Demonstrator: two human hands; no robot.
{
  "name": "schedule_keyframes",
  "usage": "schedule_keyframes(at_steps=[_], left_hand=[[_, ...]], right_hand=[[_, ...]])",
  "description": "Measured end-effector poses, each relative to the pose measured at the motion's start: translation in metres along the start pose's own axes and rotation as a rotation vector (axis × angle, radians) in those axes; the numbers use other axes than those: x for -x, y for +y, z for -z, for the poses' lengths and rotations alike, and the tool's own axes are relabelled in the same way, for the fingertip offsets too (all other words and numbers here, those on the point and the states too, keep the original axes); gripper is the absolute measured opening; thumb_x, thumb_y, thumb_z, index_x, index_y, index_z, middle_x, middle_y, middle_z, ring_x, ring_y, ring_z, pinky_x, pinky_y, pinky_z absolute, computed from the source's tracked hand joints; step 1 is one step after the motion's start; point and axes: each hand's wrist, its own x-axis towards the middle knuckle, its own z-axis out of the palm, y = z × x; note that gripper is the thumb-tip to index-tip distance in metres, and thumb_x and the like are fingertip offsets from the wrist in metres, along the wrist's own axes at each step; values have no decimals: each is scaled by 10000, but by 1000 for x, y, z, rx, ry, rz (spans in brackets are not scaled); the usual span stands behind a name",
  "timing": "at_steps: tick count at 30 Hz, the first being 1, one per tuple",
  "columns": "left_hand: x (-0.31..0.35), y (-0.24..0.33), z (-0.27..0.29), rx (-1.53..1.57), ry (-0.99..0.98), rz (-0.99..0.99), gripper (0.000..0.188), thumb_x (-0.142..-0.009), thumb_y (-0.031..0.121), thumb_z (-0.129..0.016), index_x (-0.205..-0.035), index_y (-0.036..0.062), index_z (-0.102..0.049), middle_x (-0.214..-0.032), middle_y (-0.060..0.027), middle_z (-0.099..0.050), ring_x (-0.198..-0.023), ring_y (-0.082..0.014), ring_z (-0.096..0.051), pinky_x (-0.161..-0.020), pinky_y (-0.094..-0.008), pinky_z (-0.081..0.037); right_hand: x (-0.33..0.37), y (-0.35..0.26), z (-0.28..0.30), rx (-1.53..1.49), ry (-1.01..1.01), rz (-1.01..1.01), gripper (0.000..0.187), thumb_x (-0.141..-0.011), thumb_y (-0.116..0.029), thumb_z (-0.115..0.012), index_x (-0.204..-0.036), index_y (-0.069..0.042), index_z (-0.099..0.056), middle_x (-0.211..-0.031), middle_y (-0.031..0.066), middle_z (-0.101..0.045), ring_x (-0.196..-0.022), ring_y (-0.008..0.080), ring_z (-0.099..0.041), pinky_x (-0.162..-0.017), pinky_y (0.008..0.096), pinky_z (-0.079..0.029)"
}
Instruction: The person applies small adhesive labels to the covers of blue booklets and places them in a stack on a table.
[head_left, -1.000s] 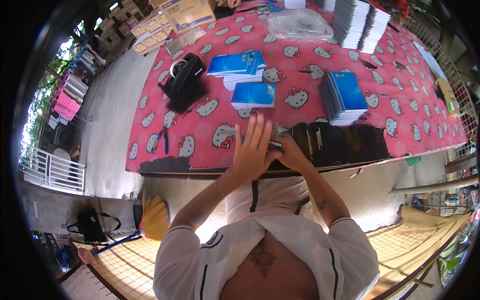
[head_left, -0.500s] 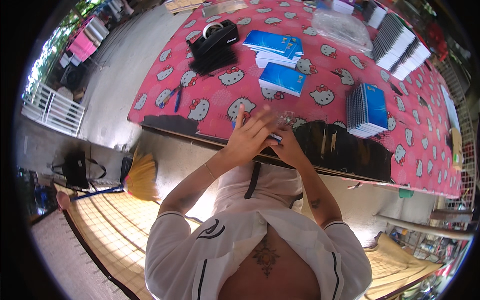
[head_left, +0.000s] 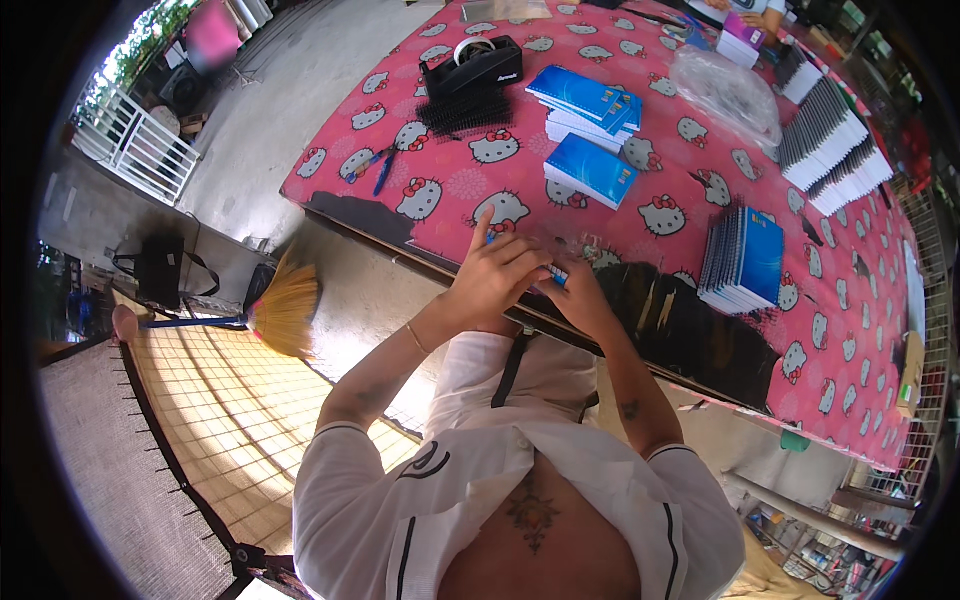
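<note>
Two hands [head_left: 497, 272] [head_left: 583, 293] on something blue [head_left: 490, 239]

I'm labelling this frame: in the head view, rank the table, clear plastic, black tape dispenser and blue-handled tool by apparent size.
Largest to smallest:
1. table
2. clear plastic
3. black tape dispenser
4. blue-handled tool

Workshop, small, makeshift, partly open to outdoors, apparently for notebook binding. One worktable [head_left: 600, 228], covered in pink cartoon-print cloth, bears blue spiral notebooks [head_left: 762, 262], tall stacks of coil-edged pads [head_left: 823, 135], loose black coils [head_left: 465, 116], a tape dispenser [head_left: 497, 70] and a blue-handled hand tool [head_left: 384, 173]. Bare concrete floor [head_left: 265, 110] reaches a white gate [head_left: 137, 145]; foliage [head_left: 125, 65] shows beyond.
</note>
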Motion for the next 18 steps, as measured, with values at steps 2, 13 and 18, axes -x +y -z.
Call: schedule_keyframes(at_steps=[2, 13, 18], left_hand=[[7, -2, 0, 31, 13, 8, 236, -834, 175, -748, -1056, 129, -683, -1015, -14, -673, -1015, -216, -644, -1116, -527, -326], [7, -4, 0, 151, 62, -104, 308, -805, 171, -765, -1094, 90, -697, -1011, -51, -673, -919, -265, -611, -903, -419, -441], [9, -6, -1, 206, 67, -85, 292, -799, 178, -775, -1068, 91, -704, -988, -54, -679, -901, -268, -615, -880, -418, -444]], right_hand=[[6, -34, 12, -19, 38, 5, 308, -864, -130, -736, -1132, 15, -690, -1000, 170, -715, -873, 287, -685, -788, 356, -521], [23, -32, 30, -246, 104, -148, 219, -976, -114, -645, -1107, 53, -702, -937, 72, -728, -871, 78, -650, -792, 236, -521], [24, -41, 41, -165, 22, -198, 176, -945, -86, -685, -1055, 50, -701, -962, 67, -718, -892, 86, -653, -793, 247, -536]])
